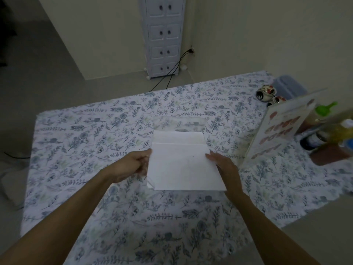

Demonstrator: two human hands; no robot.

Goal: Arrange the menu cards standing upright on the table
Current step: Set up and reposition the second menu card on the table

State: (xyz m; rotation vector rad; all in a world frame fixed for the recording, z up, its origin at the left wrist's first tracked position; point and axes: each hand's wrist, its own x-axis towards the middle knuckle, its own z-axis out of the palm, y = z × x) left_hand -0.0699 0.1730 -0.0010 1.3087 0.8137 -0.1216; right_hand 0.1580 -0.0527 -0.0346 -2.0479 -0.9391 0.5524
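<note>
A white menu card (pixel 183 165) in a clear stand sits in the middle of the floral tablecloth (pixel 95 142), its blank back facing me. My left hand (pixel 133 165) grips its left edge and my right hand (pixel 221 163) presses flat against its right edge. A clear plastic part of the stand (pixel 179 123) shows just beyond the card. A second menu card (pixel 280 129) with reddish pictures stands upright at the right of the table, tilted and turned partly away from me.
Two small painted jars (pixel 266 92) stand at the far right corner. Bottles, one with a green cap (pixel 324 109), cluster behind the second card on a brown tray (pixel 328 153). A white drawer cabinet (pixel 164 35) and black cables (pixel 172 71) lie beyond the table.
</note>
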